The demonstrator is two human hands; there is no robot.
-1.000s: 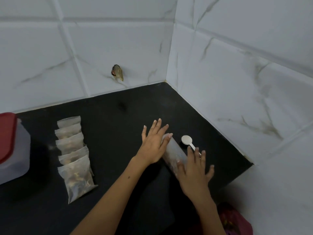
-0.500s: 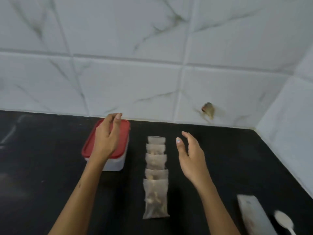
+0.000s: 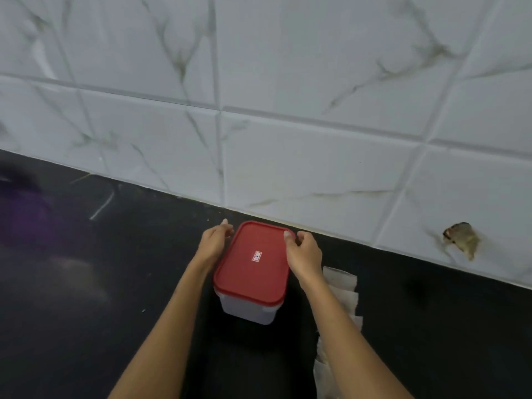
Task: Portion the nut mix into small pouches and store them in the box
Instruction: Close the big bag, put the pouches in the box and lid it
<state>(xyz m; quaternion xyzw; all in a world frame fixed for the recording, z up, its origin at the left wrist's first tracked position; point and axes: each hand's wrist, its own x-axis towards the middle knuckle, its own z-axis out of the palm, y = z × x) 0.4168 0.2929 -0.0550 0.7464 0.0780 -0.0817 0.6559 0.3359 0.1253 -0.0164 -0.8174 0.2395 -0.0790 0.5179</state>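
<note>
Both hands [image 3: 214, 243] [image 3: 304, 253] now grip the clear box's [image 3: 247, 308] red lid [image 3: 253, 262] at its far corners.

Both hands at the box lid

Left hand [image 3: 213, 243] and right hand [image 3: 304, 254] grip the far corners of the red lid [image 3: 253, 260] on the box [image 3: 248, 310] (pouches [image 3: 342, 286] lie just beside it).

Red-lidded translucent box [image 3: 253, 283] stands closed beside overlapping pouches [image 3: 342, 289].

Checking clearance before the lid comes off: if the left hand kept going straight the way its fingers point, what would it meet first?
Probably the tiled wall. The left hand points away along the red lid edge, with only bare black counter ahead; depth is unclear.
</note>
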